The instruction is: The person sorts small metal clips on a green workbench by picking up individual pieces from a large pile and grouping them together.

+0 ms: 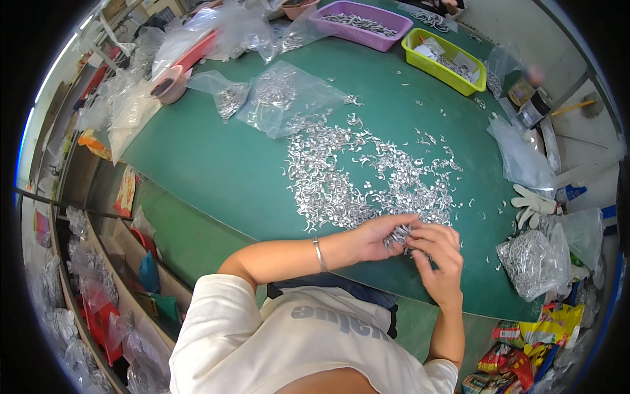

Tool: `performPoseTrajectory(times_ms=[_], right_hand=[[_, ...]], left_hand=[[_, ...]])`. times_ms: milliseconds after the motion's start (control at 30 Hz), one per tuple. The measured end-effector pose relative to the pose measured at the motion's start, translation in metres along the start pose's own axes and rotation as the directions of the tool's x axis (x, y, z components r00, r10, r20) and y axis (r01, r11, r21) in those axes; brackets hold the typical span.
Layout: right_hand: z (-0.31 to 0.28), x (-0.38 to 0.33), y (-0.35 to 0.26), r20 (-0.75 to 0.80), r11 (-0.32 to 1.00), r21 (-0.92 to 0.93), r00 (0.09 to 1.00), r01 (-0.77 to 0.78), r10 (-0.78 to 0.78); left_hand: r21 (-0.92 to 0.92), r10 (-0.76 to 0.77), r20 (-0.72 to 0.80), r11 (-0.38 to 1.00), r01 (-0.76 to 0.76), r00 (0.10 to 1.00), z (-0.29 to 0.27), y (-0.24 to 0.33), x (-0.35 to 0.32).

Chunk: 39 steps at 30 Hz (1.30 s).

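At the near edge of the green table (216,164), the left hand (377,235) and right hand (438,253) together pinch a small cluster of curved silver metal clips (398,234) beside the scattered clip pile (354,171).

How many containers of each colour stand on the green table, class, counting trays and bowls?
Purple tray: 1
Yellow-green tray: 1
Pink bowls: 2
Total: 4
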State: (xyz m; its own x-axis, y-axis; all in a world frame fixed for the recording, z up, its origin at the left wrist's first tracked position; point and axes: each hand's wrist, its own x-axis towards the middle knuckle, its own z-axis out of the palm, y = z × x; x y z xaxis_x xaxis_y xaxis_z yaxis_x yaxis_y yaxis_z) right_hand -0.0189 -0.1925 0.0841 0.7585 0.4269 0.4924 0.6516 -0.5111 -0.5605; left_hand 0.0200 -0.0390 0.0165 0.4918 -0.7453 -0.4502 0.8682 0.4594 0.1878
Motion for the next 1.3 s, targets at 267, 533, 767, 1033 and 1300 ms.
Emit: performPoseTrajectory(times_ms=[267, 533, 767, 1033, 1300], right_hand=[[0.005, -0.023, 0.018, 0.021, 0.964, 0.130, 0.973, -0.230, 0.229], [0.009, -0.023, 0.021, 0.103, 0.950, 0.142, 0.959, -0.279, 0.266], [0.010, -0.021, 0.026, 0.160, 0.917, 0.146, 0.924, -0.370, 0.347], [0.054, 0.008, 0.011, 0.300, 0.994, -0.055, 0.948, -0.096, 0.108], [0.102, 0.020, 0.012, 0.445, 0.980, -0.149, 0.894, 0.129, -0.050]], left_hand=[[0.019, 0.709, -0.475, 0.601, -0.799, 0.522, -0.045, 0.147, -0.047], [0.278, 0.824, -0.567, 0.197, -0.940, 0.005, -0.064, 0.255, -0.069], [0.308, 0.937, -0.336, 0.200, -0.930, 0.091, -0.049, 0.260, -0.095], [0.891, 0.861, 0.203, 0.035, -0.454, 0.465, -0.045, 0.138, -0.100], [0.753, 0.712, 0.311, -0.589, 0.294, 0.630, -0.075, 0.043, -0.104]])
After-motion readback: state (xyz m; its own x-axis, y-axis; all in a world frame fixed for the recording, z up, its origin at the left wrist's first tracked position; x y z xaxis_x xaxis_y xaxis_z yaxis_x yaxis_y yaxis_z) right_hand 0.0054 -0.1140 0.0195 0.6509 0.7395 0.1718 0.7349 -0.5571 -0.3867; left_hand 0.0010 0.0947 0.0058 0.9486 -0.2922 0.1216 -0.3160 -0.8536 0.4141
